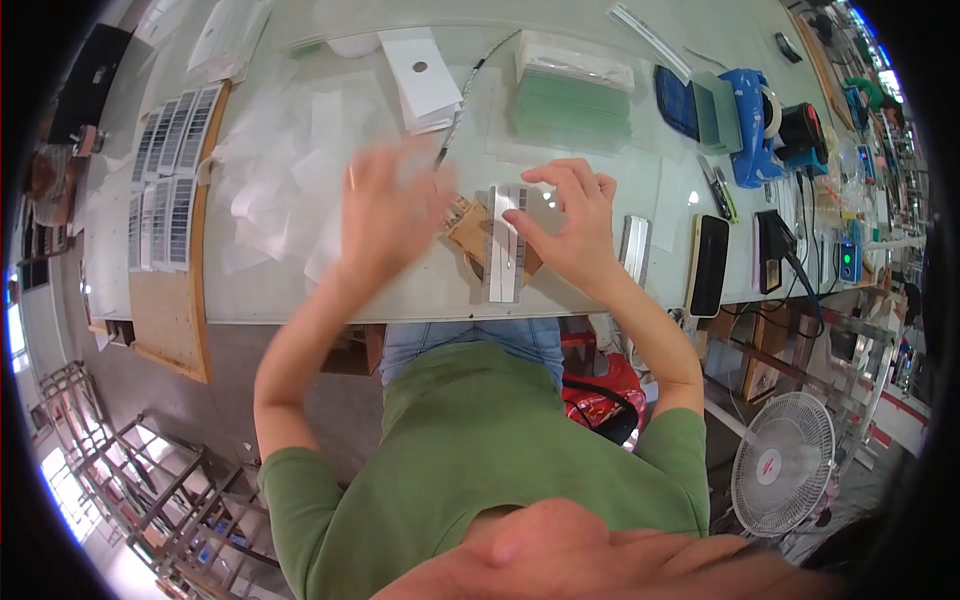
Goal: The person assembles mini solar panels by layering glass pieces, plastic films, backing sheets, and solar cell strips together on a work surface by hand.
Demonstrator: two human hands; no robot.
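My left hand (383, 212) is smeared by motion above the table, left of a small tan wooden block (468, 236); whether it holds anything does not show. My right hand (575, 222) is open, its thumb and fingers curved apart. The thumb tip overlaps a silver, ruler-like strip (504, 262) lying over the wooden piece; I cannot tell whether it touches. A second silver strip (635, 246) lies to the right of this hand. Beyond the hands are a stack of greenish glass sheets (572, 112) and white cards with a dark round spot (421, 78).
Thin clear sheets (262, 215) lie on the left. Dark striped panels (160, 222) rest on a wooden board (168, 318) at the left edge. On the right are a blue tape dispenser (748, 135), a cutter (717, 188), a phone (708, 265) and cables. A fan (783, 465) stands below.
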